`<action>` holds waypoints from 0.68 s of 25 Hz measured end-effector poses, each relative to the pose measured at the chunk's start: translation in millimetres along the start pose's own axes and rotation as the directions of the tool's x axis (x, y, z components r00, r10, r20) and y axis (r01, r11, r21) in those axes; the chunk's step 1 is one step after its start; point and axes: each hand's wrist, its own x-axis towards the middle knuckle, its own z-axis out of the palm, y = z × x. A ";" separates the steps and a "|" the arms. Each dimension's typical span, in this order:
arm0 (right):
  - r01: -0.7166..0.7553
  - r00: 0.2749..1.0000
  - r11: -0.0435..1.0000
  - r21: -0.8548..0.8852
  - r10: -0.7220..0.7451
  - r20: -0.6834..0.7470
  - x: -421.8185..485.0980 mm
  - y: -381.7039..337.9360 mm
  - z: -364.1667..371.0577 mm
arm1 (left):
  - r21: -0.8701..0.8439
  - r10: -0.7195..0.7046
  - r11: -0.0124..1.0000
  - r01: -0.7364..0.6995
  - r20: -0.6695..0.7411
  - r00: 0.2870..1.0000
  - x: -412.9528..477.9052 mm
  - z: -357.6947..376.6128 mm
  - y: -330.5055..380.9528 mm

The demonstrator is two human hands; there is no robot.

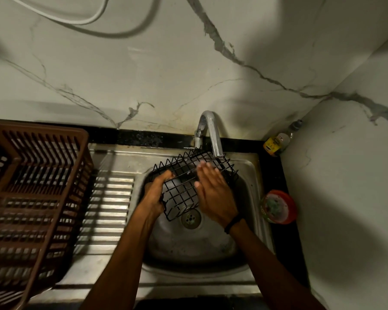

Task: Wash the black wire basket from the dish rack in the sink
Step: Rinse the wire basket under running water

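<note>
Nearest to me are both bare forearms, reaching up from the bottom edge over the steel sink. The left hand curls round the left edge of the black wire basket, a firm grip with the fingers wrapped over the rim wire. The right hand lies flat on the mesh with its fingers straight and slightly blurred, so that grip is wide and holds nothing. There is a black wristband on the right wrist.

The basket hangs tilted over the basin, with its far end just under the spout of the chrome faucet and its near corner above the drain. I cannot tell whether water is running.

Left of the basin is the ribbed drainboard, with a brown plastic dish rack standing on it. In the right back corner a bottle carries a yellow label, its writing too blurred to read. Nearer on the black tabletop sits a round red-rimmed tub.

Behind is a white marble-veined wall. A white cable loops across its top.
</note>
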 end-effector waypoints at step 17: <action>0.009 1.000 0.999 -0.040 -0.009 0.006 0.1 -0.1 -10.2 | -0.010 -0.125 0.992 0.126 0.063 0.990 -9.3 0.0 5.6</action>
